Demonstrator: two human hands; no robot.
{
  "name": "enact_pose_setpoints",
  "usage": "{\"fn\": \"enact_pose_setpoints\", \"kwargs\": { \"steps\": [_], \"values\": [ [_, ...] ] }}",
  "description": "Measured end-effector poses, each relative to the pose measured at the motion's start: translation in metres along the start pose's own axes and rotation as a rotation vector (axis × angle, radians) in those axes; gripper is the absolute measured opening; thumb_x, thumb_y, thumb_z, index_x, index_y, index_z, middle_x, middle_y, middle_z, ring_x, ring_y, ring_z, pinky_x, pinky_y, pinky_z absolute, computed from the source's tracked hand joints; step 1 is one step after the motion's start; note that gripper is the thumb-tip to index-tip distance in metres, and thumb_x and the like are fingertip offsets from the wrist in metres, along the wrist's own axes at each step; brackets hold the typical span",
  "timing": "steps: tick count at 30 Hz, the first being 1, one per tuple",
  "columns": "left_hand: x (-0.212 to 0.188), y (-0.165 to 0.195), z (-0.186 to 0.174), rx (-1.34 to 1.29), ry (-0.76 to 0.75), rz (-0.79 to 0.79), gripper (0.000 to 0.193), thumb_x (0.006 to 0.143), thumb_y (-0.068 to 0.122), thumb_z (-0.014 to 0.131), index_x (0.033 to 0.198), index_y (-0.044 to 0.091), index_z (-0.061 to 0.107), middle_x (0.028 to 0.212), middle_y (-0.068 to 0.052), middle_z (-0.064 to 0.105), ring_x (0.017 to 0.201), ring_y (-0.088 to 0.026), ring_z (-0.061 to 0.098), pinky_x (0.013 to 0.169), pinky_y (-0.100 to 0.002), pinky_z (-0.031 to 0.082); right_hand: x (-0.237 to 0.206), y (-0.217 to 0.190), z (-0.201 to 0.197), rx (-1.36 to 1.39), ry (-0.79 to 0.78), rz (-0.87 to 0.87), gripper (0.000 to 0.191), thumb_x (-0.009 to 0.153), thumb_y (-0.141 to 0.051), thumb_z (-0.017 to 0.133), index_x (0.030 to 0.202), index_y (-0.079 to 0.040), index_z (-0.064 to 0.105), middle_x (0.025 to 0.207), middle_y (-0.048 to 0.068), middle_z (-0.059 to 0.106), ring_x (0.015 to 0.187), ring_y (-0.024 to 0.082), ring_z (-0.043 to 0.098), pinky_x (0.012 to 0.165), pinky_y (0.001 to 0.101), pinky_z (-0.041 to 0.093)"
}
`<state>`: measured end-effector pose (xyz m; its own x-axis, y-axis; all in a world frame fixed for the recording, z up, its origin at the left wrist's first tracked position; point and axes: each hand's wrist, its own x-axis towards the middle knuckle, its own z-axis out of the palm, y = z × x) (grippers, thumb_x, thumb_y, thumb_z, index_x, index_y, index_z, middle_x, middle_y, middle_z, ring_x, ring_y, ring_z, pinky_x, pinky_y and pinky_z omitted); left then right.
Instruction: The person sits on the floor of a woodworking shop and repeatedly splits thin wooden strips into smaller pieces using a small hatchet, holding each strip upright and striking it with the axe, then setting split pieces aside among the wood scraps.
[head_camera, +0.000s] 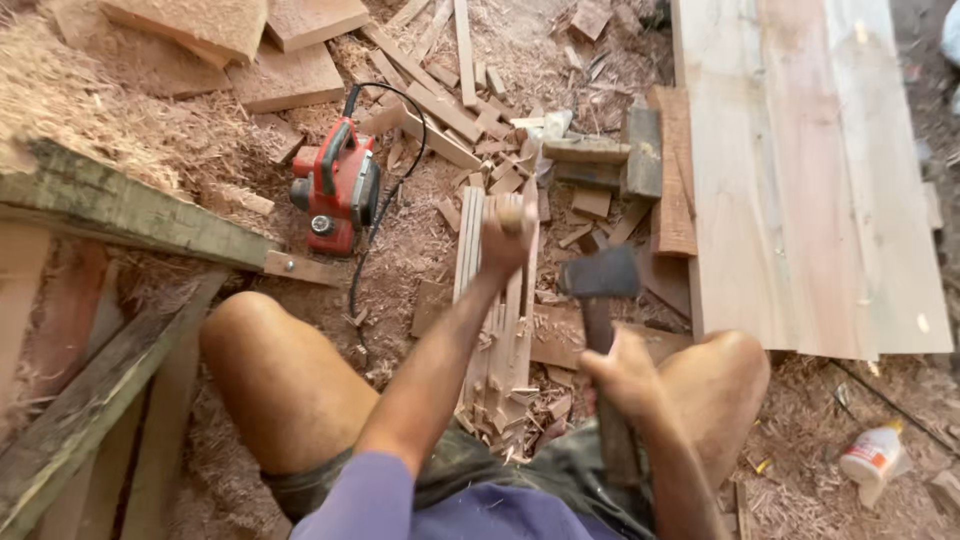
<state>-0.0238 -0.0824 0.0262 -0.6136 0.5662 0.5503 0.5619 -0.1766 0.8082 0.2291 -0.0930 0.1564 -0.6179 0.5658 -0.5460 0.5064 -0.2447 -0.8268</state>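
Right hand (625, 372), close under the camera beside the right knee, is closed around the wooden handle of a hatchet (600, 275), whose dark head is raised over the floor. Left hand (507, 235) is stretched forward and gripped around the top end of an upright wooden stick (512, 213). Below it lie split slats (497, 330) among shavings. Farther left sits a red electric planer (337, 185); a wide plank (810, 170) lies right, a white bottle (873, 455) near it.
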Motion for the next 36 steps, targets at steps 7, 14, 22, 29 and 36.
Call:
{"fn": "enact_pose_setpoints", "kwargs": {
  "steps": [7, 14, 22, 29, 36],
  "values": [
    [0.082, -0.027, 0.045, 0.099, 0.036, -0.335, 0.019, 0.099, 0.015, 0.059, 0.08, 0.011, 0.062, 0.055, 0.0, 0.059, 0.039, -0.009, 0.055, 0.029, -0.029, 0.045, -0.027, 0.104, 0.03, 0.223, -0.08, 0.197, 0.019, 0.076, -0.005, 0.065, 0.087, 0.001, 0.051, 0.058, 0.011, 0.058, 0.037, 0.022, 0.057, 0.032, 0.0381, 0.048],
    [0.047, -0.039, 0.034, -0.039, -0.041, -0.482, 0.025, 0.095, 0.01, 0.066, 0.071, 0.004, 0.065, 0.054, -0.002, 0.06, 0.039, -0.009, 0.054, 0.029, -0.026, 0.039, -0.019, 0.106, 0.034, 0.184, -0.231, 0.294, 0.024, 0.079, -0.001, 0.066, 0.095, -0.001, 0.047, 0.058, 0.01, 0.055, 0.039, 0.02, 0.054, 0.035, 0.0368, 0.048],
    [0.057, -0.054, 0.041, -0.016, -0.098, -0.57, 0.035, 0.099, 0.011, 0.066, 0.067, 0.0, 0.06, 0.058, -0.009, 0.058, 0.046, -0.011, 0.048, 0.039, -0.026, 0.035, -0.009, 0.102, 0.039, 0.27, -0.345, 0.27, 0.015, 0.081, -0.001, 0.062, 0.091, 0.0, 0.051, 0.058, 0.008, 0.056, 0.039, 0.018, 0.055, 0.035, 0.0353, 0.049],
    [0.031, 0.021, -0.007, -0.119, 0.004, -0.511, 0.017, 0.095, 0.01, 0.065, 0.078, 0.008, 0.063, 0.059, -0.002, 0.059, 0.044, -0.009, 0.051, 0.034, -0.023, 0.038, -0.013, 0.111, 0.035, 0.261, -0.349, 0.319, 0.016, 0.082, -0.001, 0.064, 0.088, 0.003, 0.05, 0.059, 0.01, 0.056, 0.04, 0.019, 0.057, 0.035, 0.0346, 0.049],
    [0.0, 0.04, -0.042, -0.47, 0.112, -0.39, 0.023, 0.095, 0.008, 0.07, 0.074, 0.01, 0.062, 0.056, 0.003, 0.058, 0.044, -0.007, 0.056, 0.038, -0.023, 0.044, 0.003, 0.098, 0.042, 0.411, -0.315, 0.434, 0.034, 0.085, -0.004, 0.069, 0.104, -0.009, 0.042, 0.07, 0.009, 0.058, 0.052, 0.019, 0.062, 0.046, 0.0346, 0.055]
  ]
}}
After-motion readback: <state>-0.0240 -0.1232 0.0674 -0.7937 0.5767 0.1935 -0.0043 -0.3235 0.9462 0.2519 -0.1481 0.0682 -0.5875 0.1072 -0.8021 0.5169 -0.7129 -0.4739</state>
